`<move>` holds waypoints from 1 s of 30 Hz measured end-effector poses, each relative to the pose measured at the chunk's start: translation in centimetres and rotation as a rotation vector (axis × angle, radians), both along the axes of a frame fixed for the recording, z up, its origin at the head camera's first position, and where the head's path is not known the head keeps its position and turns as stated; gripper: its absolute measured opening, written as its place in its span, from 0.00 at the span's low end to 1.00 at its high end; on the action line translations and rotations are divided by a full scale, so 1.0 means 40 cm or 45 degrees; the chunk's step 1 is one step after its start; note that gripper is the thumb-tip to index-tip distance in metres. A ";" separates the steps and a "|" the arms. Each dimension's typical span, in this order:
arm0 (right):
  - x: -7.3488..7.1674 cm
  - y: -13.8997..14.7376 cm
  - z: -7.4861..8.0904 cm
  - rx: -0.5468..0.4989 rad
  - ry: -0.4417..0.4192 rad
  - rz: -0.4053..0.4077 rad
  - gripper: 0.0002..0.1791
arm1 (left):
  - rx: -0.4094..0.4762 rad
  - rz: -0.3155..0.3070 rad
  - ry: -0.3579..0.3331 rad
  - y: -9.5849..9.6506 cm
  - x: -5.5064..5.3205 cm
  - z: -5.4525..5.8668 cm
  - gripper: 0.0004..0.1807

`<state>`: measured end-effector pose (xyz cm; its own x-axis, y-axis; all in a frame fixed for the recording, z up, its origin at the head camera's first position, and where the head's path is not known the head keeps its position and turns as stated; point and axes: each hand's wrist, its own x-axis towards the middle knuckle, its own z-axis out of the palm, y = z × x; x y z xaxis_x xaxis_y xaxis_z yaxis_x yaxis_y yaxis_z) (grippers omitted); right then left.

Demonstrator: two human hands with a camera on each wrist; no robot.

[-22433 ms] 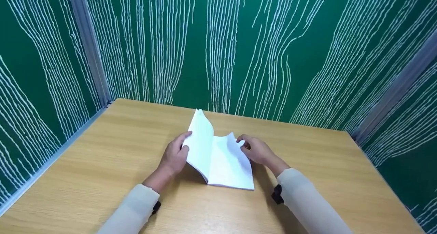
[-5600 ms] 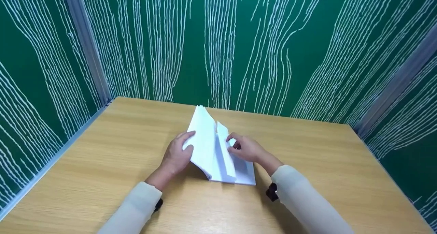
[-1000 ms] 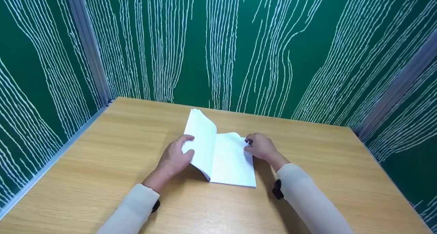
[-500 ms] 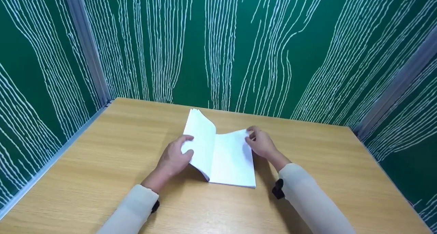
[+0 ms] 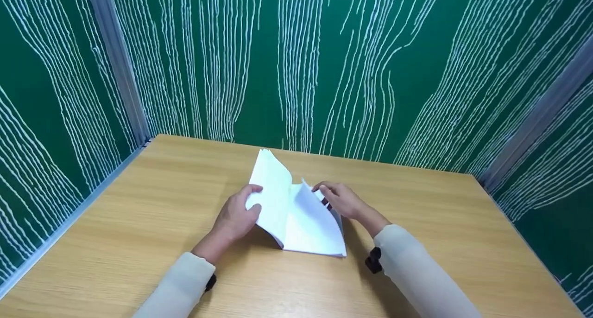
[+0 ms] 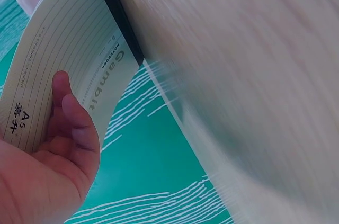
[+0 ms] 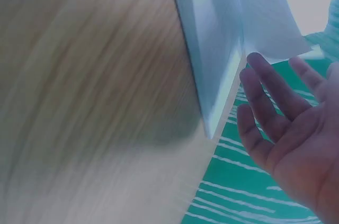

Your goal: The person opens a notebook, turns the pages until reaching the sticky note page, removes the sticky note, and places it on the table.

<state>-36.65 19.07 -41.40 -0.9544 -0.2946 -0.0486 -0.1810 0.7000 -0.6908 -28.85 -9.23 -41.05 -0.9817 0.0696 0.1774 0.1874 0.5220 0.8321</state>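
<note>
A white-paged notebook [image 5: 271, 193] lies spread on the table, its left part raised at a slant. My left hand [image 5: 235, 214] grips that raised part, thumb on the pages and fingers behind. In the left wrist view, lined print and the word "Gambit" show on the notebook's cover [image 6: 85, 49], with a dark spine strip. On the right side, a page [image 5: 308, 218] curves upward at its far corner. My right hand [image 5: 343, 201] is beside that page's edge; in the right wrist view its fingers are spread and loosely bent. Whether the thumb touches the paper is hidden.
The notebook rests on a light wooden table [image 5: 162, 197]. Green panels [image 5: 259, 91] with wavy white lines stand behind and at both sides, joined by grey posts [image 5: 118, 63]. Small black devices [image 5: 373, 260] sit at the sleeve cuffs.
My right hand has moved left from the page's far right corner, and the page now lifts and curls toward the spine. The left hand keeps its grip in nearly the same place.
</note>
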 end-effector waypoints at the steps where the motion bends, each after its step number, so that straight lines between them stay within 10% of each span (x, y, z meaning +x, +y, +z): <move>1: 0.003 -0.007 0.001 0.027 0.012 0.021 0.19 | 0.003 -0.001 -0.004 0.000 0.000 -0.001 0.24; 10: 0.030 -0.059 0.008 0.352 0.093 0.145 0.18 | 0.025 0.000 -0.033 0.002 0.002 -0.006 0.25; 30: 0.055 -0.117 0.007 0.398 0.128 0.341 0.27 | -0.065 0.066 -0.067 0.017 0.002 0.007 0.31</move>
<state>-34.44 14.38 -41.12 -0.8506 -0.5189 -0.0854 -0.4408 0.7921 -0.4223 -28.78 -8.56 -40.77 -0.9920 0.0264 0.1233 0.1161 0.5721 0.8119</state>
